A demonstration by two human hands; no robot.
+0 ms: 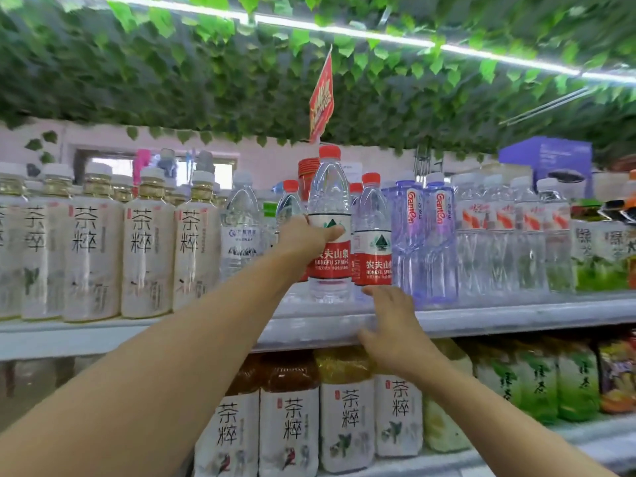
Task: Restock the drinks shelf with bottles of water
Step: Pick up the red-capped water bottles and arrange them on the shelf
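My left hand (304, 237) grips a clear water bottle (329, 201) with a red cap and red label, holding it upright at the front of the top shelf (516, 316). A second red-labelled water bottle (373, 235) stands just right of it, with more red-capped bottles behind. My right hand (395, 325) is spread with loose fingers in front of the shelf edge, its fingertips just below the base of that second bottle, holding nothing.
White tea bottles (93, 256) fill the shelf's left side; a clear bottle (241, 228) stands beside them. Purple bottles (425, 242) and clear bottles (509, 235) stand to the right. The lower shelf holds tea bottles (292, 421) and green drinks (537, 380). Leaves hang overhead.
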